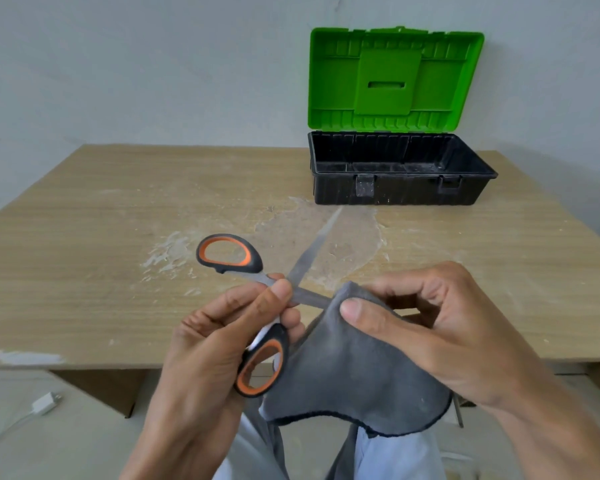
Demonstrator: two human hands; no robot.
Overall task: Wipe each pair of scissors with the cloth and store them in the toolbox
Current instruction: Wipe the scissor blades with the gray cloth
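A pair of scissors [229,253] with black and orange handles is held spread wide over the table's front edge. My left hand [219,341] grips it near the pivot, thumb and fingers curled round the shanks. One blade points up toward the toolbox; the other runs right into a grey cloth [354,368]. My right hand [440,327] pinches the cloth around that blade, whose tip is hidden in the fold. The toolbox [400,188] stands at the back right, its black base showing nothing inside and its green lid upright.
The wooden table [101,237] has pale dried smears around its middle. A white charger with a cable [44,403] lies on the floor at lower left. A plain wall stands behind the table.
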